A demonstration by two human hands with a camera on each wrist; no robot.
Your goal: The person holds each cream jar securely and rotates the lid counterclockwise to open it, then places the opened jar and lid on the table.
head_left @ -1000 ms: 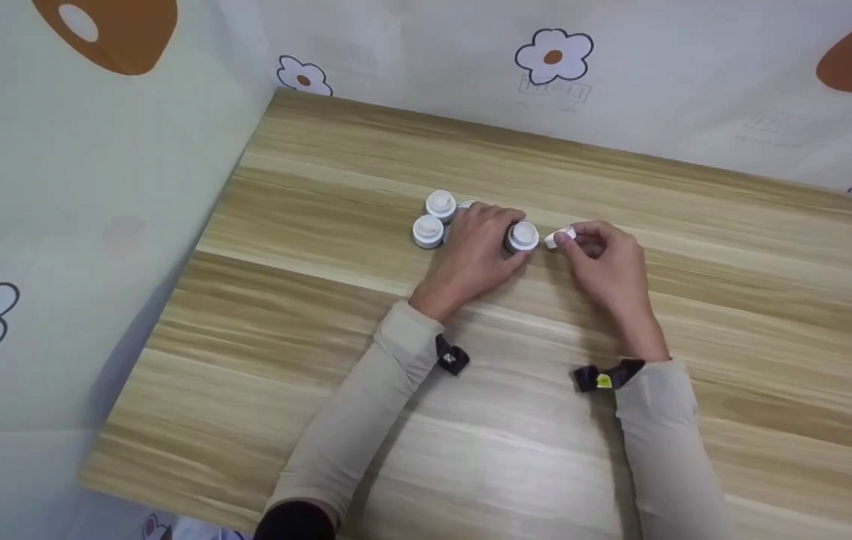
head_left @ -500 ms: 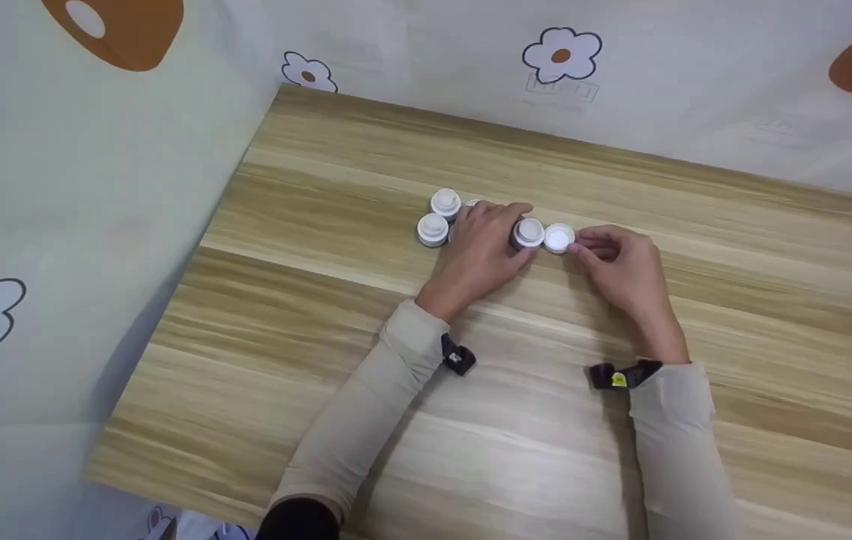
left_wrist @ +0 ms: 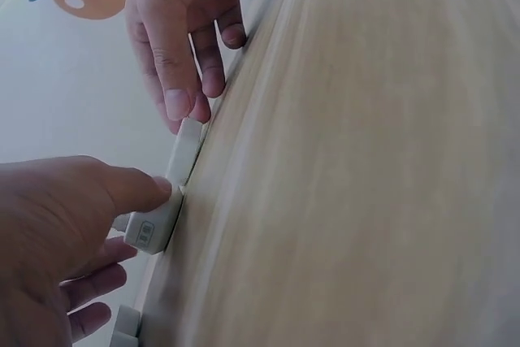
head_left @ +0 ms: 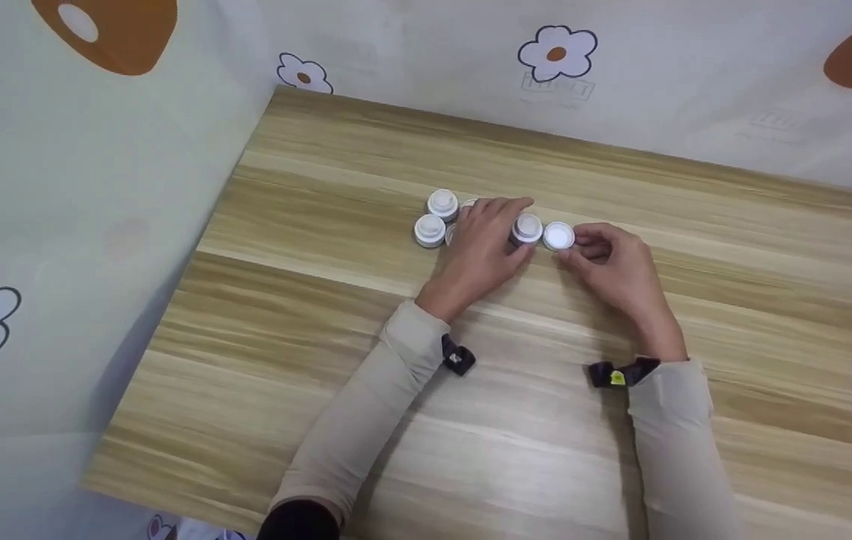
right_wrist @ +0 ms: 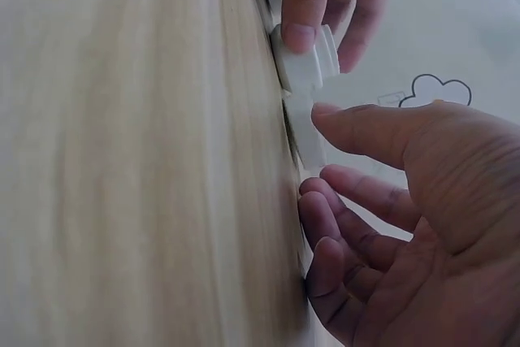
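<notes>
My left hand [head_left: 482, 244] holds a small white round jar [head_left: 526, 229] upright on the table, its thumb and a finger curled round the side. A narrower raised neck tops the jar. Just right of it lies a round white lid [head_left: 559, 236], hollow side up, close beside the jar. My right hand [head_left: 616, 262] has its thumb and fingertips at the lid's right rim. The right wrist view shows the thumb [right_wrist: 357, 127] on the lid's edge [right_wrist: 305, 136], with the other fingers bent behind it.
Two more white jars [head_left: 442, 204] [head_left: 430, 230] stand left of the left hand, and further white pieces show partly hidden behind that hand. The wood-grain table [head_left: 321, 300] meets a patterned wall covering [head_left: 433, 45] at the back and left.
The right hand has turned the lid from tilted to lying hollow side up beside the jar. Its thumb has since shifted to the lid's near right rim. The left hand keeps holding the jar.
</notes>
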